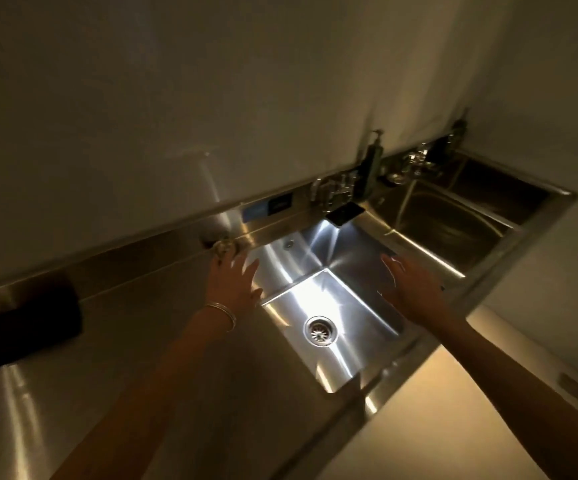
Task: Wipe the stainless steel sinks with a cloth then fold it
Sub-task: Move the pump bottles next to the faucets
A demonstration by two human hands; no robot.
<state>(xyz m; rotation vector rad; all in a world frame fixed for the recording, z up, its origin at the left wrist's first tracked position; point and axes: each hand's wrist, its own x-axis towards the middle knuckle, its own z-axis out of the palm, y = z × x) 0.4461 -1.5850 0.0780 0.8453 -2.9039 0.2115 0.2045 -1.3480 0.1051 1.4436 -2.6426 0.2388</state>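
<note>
Left hand and right hand hover spread and empty over the near sink.
The left hand, bangles at its wrist, is above the sink's left rim, and the right hand is above its right wall. A second sink lies beyond, to the right. A dark bundle, too dim to confirm as the cloth, lies on the surface at far left, well apart from both hands.

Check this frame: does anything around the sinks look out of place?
What looks like a dark phone lies on the back rim of the near sink beside the faucet, jutting over the basin: a risky perch.
</note>
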